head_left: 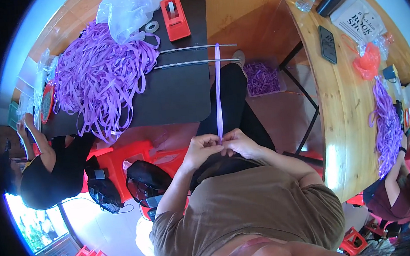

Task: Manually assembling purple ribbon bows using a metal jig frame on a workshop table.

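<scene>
A purple ribbon (219, 93) runs straight from my fingers to two thin metal rods (190, 48) that stick out past the edge of the dark table. It is looped over the rods near their ends. Close to my lap, my left hand (204, 149) pinches the near end of the ribbon. Right beside it, my right hand (240, 143) grips the same end, its fingertips meeting the left ones. What lies between the fingertips is partly hidden. A big heap of purple ribbons (101, 78) covers the left part of the table.
On the dark table (175, 104) are a red tape dispenser (175, 18), a tape roll (151, 26) and a clear plastic bag (128, 14). A bin of purple pieces (262, 78) stands on the floor. The wooden table (343, 132) holds a phone (327, 44) and ribbons. Other people sit on both sides.
</scene>
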A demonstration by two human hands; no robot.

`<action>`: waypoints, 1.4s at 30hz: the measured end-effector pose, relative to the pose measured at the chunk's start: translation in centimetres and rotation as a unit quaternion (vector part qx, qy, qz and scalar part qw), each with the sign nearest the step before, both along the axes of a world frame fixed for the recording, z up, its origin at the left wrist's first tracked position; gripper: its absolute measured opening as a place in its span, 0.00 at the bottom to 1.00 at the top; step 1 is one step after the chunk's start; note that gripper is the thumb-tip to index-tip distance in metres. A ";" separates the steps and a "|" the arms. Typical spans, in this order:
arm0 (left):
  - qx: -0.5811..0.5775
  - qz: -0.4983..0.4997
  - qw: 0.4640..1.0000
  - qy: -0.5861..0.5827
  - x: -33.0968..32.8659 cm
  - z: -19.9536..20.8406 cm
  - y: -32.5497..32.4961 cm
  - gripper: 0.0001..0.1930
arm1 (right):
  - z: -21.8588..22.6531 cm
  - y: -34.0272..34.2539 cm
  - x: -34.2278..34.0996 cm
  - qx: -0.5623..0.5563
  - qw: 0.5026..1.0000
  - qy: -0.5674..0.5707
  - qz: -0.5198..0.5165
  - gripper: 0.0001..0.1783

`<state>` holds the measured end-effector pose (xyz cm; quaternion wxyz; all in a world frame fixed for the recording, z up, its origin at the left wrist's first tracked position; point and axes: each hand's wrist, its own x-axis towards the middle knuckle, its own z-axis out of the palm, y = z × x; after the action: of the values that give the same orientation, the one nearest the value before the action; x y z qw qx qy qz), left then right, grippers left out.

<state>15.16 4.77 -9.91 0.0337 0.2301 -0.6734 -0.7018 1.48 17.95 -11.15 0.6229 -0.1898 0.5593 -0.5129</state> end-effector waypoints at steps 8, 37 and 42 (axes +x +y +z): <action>0.059 -0.037 0.997 -0.039 -0.5 0.5 -1.0 0.06 | -0.2 0.1 -0.2 -0.008 1.000 -0.012 0.014 0.07; 0.335 0.221 0.910 0.108 -11.1 0.0 1.2 0.07 | -3.1 4.1 -5.8 0.002 0.971 0.240 -0.003 0.09; 0.298 0.246 0.911 0.142 -14.5 1.2 0.9 0.05 | -2.5 5.2 -8.0 0.128 0.835 0.534 -0.030 0.09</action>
<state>0.62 5.71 -8.74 0.2306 0.2855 -0.3431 -0.8647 -6.52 23.17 -13.61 0.2309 -0.3358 0.8710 -0.2742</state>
